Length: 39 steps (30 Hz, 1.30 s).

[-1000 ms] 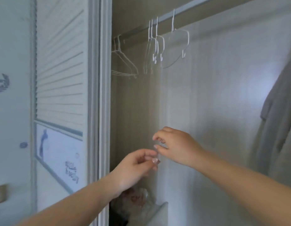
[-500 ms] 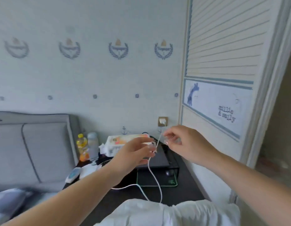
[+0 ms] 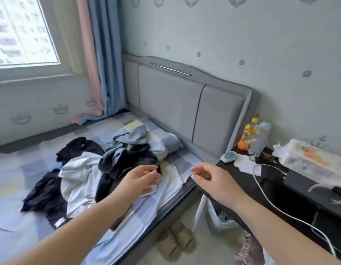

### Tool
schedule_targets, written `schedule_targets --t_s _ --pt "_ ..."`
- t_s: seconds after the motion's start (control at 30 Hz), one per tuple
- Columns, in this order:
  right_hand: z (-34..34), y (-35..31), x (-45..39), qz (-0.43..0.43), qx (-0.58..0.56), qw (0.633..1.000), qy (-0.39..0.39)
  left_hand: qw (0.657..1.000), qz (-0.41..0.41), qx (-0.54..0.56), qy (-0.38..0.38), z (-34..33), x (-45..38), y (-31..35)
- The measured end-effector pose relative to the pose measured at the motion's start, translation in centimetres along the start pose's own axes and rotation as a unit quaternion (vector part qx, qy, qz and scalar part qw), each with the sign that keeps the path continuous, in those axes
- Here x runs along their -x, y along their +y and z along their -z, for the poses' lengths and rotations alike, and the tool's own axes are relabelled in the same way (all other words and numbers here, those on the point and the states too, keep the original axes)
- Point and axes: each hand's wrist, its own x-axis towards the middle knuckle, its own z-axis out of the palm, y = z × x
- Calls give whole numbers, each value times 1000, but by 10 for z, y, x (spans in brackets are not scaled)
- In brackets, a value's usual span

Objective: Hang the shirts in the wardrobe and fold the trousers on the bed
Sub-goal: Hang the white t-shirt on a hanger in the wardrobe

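Both hands are held out over the near side of the bed point(image 3: 152, 213). The left hand point(image 3: 141, 180) has loose, spread fingers and holds nothing. It floats just above the right end of the pile of clothes point(image 3: 93, 169). The right hand point(image 3: 213, 180) is also loose and holds nothing. It is over the bed's near edge, close to the corner by the black table point(image 3: 299, 188).

The pile is a messy heap, so it is hard to tell which pieces are shirts and which are trousers. A white piece point(image 3: 78, 175) lies in the middle. Dark pieces point(image 3: 45, 197) lie at the left end, and black and grey ones point(image 3: 125, 159) at the right end, up against the checked pillow point(image 3: 162, 140). The left arm hides part of the heap. The heap's long side runs from the near left of the bed toward the headboard point(image 3: 185, 104).

On the table are 2 bottles point(image 3: 255, 134), a white packet point(image 3: 309, 159) and a white cable point(image 3: 271, 197). Slippers point(image 3: 177, 243) sit on the floor by the bed.
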Motion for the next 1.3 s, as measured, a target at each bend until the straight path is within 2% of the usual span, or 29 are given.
schedule_targets --t_s 0.13,0.33,0.57,0.9,1.03,1.3 --pt "-61 -1 -65 5 -28 995 -96 993 59 27 99 70 -15 -43" --pt "-141 12 -170 7 -40 977 -207 968 139 61 200 136 -59 -93" --pt "-208 18 -286 -10 -49 954 -296 938 193 96 272 184 -119 -117" --pt "-330 9 -370 -23 -24 920 -391 891 238 153 356 268 -150 -178" --pt "-419 21 -390 -21 -11 907 -420 881 248 162 369 318 -169 -243" --pt "-588 51 -472 -18 -25 914 -404 867 255 171 391 428 -245 -366"
